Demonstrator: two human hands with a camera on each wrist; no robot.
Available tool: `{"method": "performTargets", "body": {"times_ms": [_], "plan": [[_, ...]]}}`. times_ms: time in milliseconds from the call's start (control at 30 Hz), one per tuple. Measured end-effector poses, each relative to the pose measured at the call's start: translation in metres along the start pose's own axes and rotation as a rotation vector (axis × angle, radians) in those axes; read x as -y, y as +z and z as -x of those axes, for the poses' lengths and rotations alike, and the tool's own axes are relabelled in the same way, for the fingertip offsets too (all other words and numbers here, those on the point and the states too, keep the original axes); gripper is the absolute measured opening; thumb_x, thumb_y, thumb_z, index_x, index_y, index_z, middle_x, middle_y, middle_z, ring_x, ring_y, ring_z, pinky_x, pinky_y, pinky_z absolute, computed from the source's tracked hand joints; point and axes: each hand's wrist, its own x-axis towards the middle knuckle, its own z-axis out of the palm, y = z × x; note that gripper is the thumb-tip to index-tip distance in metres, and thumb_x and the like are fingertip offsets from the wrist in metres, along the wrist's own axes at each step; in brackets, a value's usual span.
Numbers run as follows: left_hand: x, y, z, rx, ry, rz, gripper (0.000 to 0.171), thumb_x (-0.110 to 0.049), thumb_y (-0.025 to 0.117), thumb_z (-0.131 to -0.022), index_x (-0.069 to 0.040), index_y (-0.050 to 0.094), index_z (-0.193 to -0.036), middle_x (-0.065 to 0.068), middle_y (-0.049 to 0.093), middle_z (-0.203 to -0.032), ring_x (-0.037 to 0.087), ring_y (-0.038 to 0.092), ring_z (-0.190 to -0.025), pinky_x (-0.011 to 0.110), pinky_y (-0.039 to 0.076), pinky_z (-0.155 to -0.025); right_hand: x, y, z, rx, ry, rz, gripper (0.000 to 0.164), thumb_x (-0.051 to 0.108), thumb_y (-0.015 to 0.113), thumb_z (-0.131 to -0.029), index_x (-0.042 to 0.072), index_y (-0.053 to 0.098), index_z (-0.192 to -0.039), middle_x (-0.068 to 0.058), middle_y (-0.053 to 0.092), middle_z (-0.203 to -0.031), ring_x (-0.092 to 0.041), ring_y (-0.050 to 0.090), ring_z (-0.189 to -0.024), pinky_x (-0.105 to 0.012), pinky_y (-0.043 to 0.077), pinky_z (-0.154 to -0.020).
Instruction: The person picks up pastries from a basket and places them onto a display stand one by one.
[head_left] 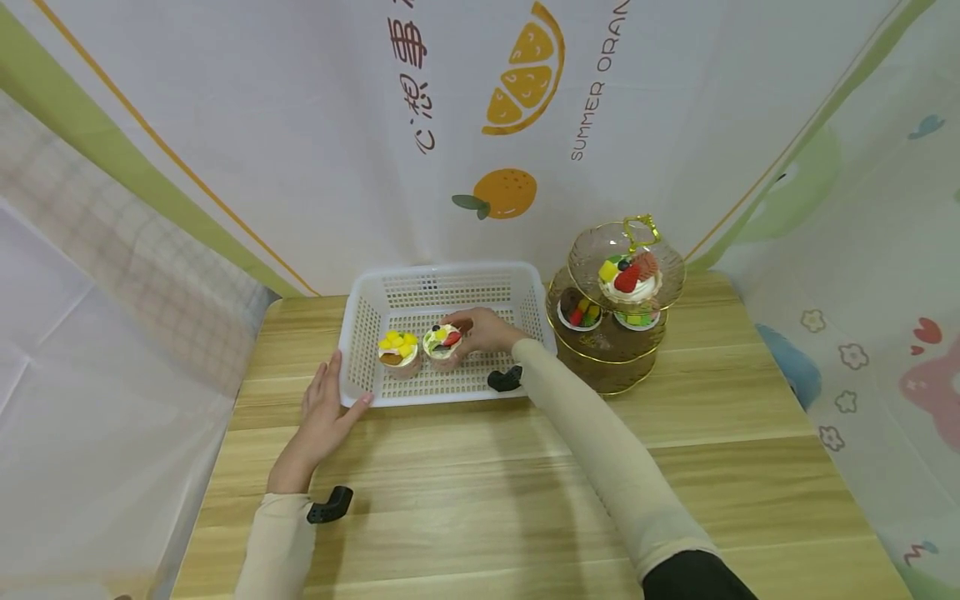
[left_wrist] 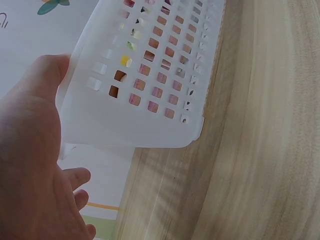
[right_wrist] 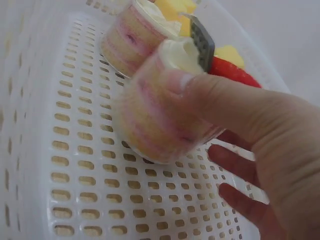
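Observation:
A white perforated plastic basket [head_left: 450, 402] stands on the table with two dessert cups inside. My right hand [head_left: 486, 329] grips the clear cake cup [right_wrist: 155, 115], topped with cream, strawberry and other fruit. Its thumb lies against the near side; part of the grip is hidden behind the cup. Just left of it, a second cup [head_left: 399, 354] with yellow fruit cubes stands in the basket. My left hand [head_left: 324, 414] touches the basket's front left corner, fingers extended along the left side and thumb at the front rim, as the left wrist view also shows.
A tiered glass stand [head_left: 603, 354] with gold rims is right of the basket. A fruit-topped cream dessert [head_left: 630, 279] sits on its top tier, with two more cups below. Printed curtains [head_left: 300, 125] hang behind the wooden table [head_left: 450, 500].

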Motion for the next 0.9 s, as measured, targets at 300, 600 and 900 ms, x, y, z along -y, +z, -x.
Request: {"method": "performTargets", "body": {"times_ms": [300, 600, 900], "plan": [[-0.001, 0.000, 0.000, 0.005, 0.006, 0.002, 0.094, -0.045, 0.053, -0.100, -0.011, -0.011, -0.159, 0.026, 0.004, -0.165, 0.047, -0.009, -0.152, 0.072, -0.005, -0.115, 0.028, -0.015, 0.008, -0.145, -0.055, -0.047, 0.074, 0.030, 0.087, -0.074, 0.024, 0.056, -0.140, 0.002, 0.064, -0.131, -0.018, 0.057, -0.121, -0.044, 0.046, -0.106], [0.000, 0.000, 0.001, 0.004, 0.006, 0.003, 0.094, -0.045, 0.053, -0.099, -0.010, -0.011, -0.159, 0.027, 0.003, -0.165, 0.047, -0.008, -0.152, 0.071, -0.004, -0.115, 0.048, -0.027, 0.032, -0.252, -0.130, -0.028, 0.072, 0.031, 0.087, -0.075, 0.020, 0.057, -0.139, 0.001, 0.062, -0.136, -0.018, 0.056, -0.124, -0.041, 0.044, -0.109], [0.001, 0.001, 0.001, -0.003, 0.015, -0.004, 0.094, -0.045, 0.053, -0.099, -0.010, -0.010, -0.159, 0.027, 0.004, -0.165, 0.048, -0.007, -0.151, 0.071, -0.004, -0.115, 0.050, -0.030, 0.086, -0.383, -0.172, 0.008, 0.072, 0.031, 0.087, -0.075, 0.014, 0.057, -0.138, -0.004, 0.061, -0.139, -0.022, 0.057, -0.124, -0.040, 0.047, -0.106]]}}
